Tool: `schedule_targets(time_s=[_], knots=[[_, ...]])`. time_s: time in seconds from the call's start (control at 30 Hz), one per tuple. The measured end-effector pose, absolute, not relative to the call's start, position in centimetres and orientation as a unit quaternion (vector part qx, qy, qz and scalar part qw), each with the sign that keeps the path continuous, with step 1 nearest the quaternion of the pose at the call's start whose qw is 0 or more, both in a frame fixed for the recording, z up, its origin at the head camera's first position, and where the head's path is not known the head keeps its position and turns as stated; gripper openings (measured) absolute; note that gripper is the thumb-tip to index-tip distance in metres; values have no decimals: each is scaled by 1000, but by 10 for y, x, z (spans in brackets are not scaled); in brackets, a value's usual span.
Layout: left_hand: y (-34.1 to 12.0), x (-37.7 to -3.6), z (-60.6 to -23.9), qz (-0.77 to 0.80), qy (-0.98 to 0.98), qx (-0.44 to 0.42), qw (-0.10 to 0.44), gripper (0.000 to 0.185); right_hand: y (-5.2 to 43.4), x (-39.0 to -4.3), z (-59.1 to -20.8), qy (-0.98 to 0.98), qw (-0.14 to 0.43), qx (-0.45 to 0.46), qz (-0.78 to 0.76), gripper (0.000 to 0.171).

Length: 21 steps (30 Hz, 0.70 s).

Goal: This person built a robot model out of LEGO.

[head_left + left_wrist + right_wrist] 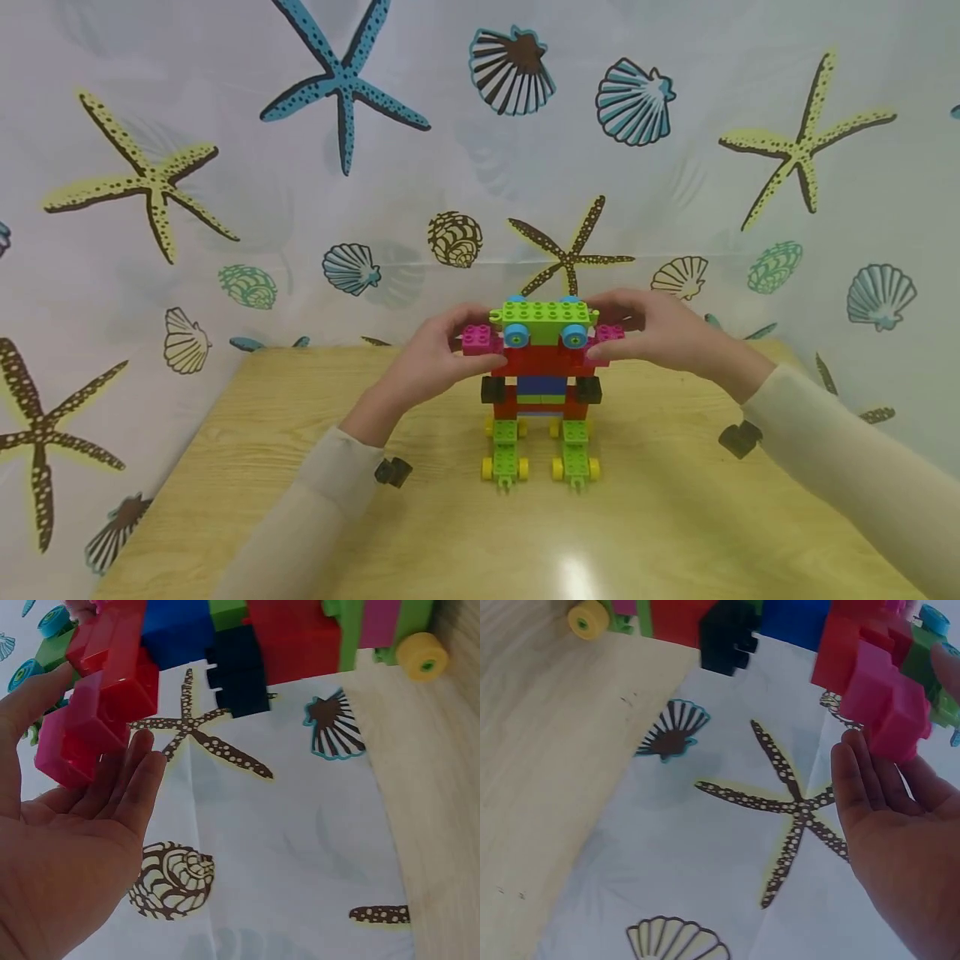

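A building-block robot [543, 360] stands upright on the table, with a red body, a blue middle and black blocks [492, 389] at its sides. Its top is a lime-green wheeled base [546, 312] with light-blue wheels. Two green wheeled bases with yellow wheels form the feet [575, 454]. Around the pink block [82, 742] on one side, my left hand [431, 358] holds the robot, thumb in front and fingers behind. My right hand [663, 329] mirrors it at the other pink block [889, 709]. Contact at the fingertips is partly hidden in the head view.
The light wood table [300, 425] ends at a pale cloth [300, 200] printed with starfish and shells, which hangs behind and at both sides. The robot stands near the back edge. A small black device [393, 472] shows at each wrist.
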State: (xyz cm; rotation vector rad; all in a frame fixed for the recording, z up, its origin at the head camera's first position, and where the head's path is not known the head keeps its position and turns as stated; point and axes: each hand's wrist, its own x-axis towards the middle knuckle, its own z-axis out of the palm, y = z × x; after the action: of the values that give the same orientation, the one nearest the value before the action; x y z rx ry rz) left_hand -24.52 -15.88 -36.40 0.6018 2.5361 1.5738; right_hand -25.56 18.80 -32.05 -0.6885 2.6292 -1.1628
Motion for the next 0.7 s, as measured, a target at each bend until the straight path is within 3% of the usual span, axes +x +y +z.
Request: schedule_targets(time_s=[0.3, 0.7], knots=[[-169, -242, -383, 499, 846, 176, 58, 55, 195, -252, -351, 874, 98, -216, -425, 42], [-165, -258, -382, 501, 841, 197, 55, 48, 197, -263, -358, 872, 80, -207, -437, 35]])
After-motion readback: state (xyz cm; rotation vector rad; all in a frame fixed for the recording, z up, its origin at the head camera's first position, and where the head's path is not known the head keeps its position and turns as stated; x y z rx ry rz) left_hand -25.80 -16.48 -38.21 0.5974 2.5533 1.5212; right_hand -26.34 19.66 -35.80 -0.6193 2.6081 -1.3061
